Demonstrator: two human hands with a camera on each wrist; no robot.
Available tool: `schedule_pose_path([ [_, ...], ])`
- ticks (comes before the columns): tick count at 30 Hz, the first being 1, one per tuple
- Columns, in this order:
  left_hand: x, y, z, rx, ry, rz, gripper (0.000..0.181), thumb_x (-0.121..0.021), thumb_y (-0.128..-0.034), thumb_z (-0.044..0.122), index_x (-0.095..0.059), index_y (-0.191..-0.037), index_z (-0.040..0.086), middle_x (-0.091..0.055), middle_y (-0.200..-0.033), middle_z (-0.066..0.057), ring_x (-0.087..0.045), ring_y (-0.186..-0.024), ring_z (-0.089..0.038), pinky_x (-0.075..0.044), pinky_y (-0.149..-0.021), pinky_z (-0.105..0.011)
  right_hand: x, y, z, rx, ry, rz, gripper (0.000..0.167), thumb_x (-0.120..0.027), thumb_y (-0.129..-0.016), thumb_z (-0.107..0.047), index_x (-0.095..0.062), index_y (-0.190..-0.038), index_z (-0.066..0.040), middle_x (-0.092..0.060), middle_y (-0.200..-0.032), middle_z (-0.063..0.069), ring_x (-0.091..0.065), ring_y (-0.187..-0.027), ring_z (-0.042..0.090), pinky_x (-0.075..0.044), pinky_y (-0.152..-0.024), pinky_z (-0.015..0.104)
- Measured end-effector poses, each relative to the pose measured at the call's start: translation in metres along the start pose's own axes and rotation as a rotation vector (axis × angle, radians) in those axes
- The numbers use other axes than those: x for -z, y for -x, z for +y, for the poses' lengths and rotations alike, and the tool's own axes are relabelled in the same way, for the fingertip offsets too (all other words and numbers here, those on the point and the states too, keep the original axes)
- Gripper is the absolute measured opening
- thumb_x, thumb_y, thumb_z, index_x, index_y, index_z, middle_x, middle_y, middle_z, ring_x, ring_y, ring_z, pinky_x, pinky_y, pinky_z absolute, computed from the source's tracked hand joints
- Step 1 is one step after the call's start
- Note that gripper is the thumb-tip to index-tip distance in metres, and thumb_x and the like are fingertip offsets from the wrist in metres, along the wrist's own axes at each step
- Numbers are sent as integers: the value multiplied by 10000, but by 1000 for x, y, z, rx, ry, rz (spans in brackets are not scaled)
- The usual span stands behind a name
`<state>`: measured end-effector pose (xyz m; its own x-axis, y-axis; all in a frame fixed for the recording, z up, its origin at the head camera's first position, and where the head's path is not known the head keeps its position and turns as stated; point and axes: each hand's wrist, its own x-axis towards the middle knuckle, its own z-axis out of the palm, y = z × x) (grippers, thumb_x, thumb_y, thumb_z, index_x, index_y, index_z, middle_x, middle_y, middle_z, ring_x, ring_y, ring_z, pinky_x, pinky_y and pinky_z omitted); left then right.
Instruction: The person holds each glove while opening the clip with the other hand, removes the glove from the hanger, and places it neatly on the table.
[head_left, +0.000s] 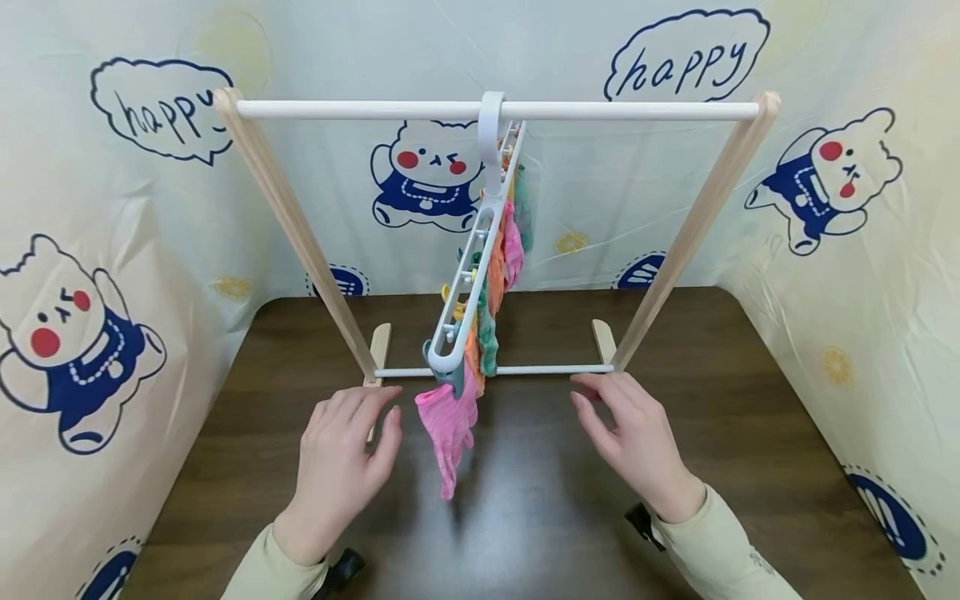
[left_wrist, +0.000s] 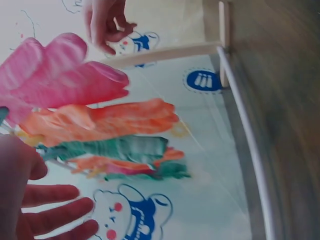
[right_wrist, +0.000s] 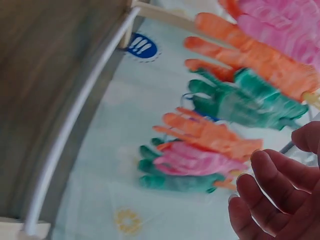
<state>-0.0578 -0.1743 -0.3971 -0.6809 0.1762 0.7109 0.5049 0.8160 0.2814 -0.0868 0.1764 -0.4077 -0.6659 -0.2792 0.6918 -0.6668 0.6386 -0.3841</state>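
A white clip hanger [head_left: 491, 200] hooks over the upper rail of a wooden rack, running from front to back. Rubber gloves in several colours hang from its clips. The nearest is a pink glove [head_left: 450, 417], held by a grey-blue clip [head_left: 450, 379]. Behind it hang an orange glove [left_wrist: 100, 122] and a green glove [right_wrist: 230, 102], with more gloves further back. My left hand [head_left: 341, 458] hovers left of the pink glove, fingers loosely bent, holding nothing. To the right, my right hand [head_left: 637, 442] is also without a hold, apart from the gloves, its fingers relaxed.
The rack has a white upper rail [head_left: 360, 110], wooden side posts [head_left: 686, 242] and a thin lower bar [head_left: 555, 369]. It stands on a dark wooden table [head_left: 525, 533]. Cloth printed with cartoon bears [head_left: 427, 179] surrounds the table at the back and sides.
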Motion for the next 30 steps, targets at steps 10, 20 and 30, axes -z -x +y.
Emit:
schedule_pose_path([
  [10, 4, -20, 20, -99, 171, 132, 379, -499, -1057, 320, -761, -1041, 46, -755, -895, -45, -659, -741, -197, -530, -615, -358, 3, -41, -29, 92, -92, 6, 280, -620, -1047, -330, -738, -1133, -91, -707, -929, -17, -649, -844, 140, -537, -759, 301],
  [20, 9, -28, 30, -168, 246, 199, 378, -502, -1067, 299, -760, -1026, 26, -755, -911, -46, -686, -769, -214, -550, -689, -363, 0, -76, -59, 147, -229, -6, 356, -563, -1072, -376, -734, -1131, -71, -706, -945, -4, -659, -886, 144, -555, -773, 290],
  [30, 7, -35, 41, -217, 302, 228, 579, -422, -1090, 474, -746, -1030, -2, -734, -913, -80, -664, -750, -208, -559, -652, -344, 7, -96, -77, 189, -296, -59, 257, -633, -1046, -275, -739, -1128, -56, -703, -944, -2, -632, -848, 115, -558, -755, 208],
])
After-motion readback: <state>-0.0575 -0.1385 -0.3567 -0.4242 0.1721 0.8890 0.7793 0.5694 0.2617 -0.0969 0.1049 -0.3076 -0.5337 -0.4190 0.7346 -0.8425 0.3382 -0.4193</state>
